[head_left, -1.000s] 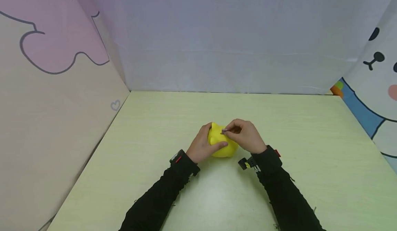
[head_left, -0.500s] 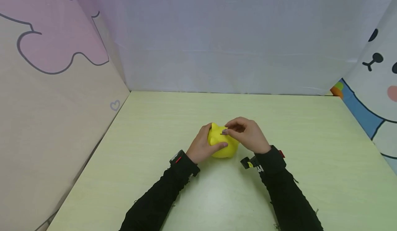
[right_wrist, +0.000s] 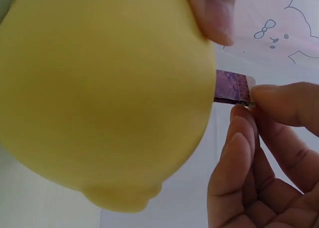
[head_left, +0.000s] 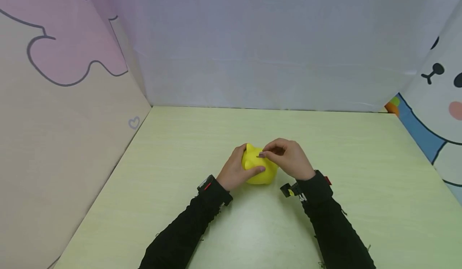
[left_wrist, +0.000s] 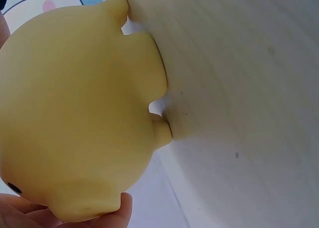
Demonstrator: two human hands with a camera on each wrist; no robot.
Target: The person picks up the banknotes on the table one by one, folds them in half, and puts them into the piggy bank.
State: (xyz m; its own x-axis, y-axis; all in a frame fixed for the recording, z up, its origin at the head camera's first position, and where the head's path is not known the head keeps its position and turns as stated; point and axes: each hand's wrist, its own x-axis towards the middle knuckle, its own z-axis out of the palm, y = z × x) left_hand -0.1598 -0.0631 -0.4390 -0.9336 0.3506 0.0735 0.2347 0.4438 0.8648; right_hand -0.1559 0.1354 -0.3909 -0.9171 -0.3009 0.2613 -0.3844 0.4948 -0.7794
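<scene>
A yellow piggy bank (head_left: pixel 266 176) stands on its feet on the table in the head view. My left hand (head_left: pixel 237 172) grips it from the left, thumb across its near side. In the left wrist view fingers (left_wrist: pixel 119 210) curl about the snout of the piggy bank (left_wrist: pixel 79 98). From the top of the bank (right_wrist: pixel 109 88) juts a small folded purple banknote (right_wrist: pixel 228 85), seen in the right wrist view. My right hand (head_left: pixel 287 159) pinches its outer end between thumb and fingertips. The inner end is hidden in the bank; the slot itself cannot be made out.
A pale wooden table (head_left: pixel 187 132) lies under everything. White sheeting (head_left: pixel 270 48) hangs behind its far edge. Printed cartoon panels flank it, a pink figure (head_left: pixel 79 48) on the left and a white bear (head_left: pixel 436 100) on the right.
My right hand has shifted slightly right, and less of the banknote shows above the piggy bank. The left hand and the bank have stayed in place.
</scene>
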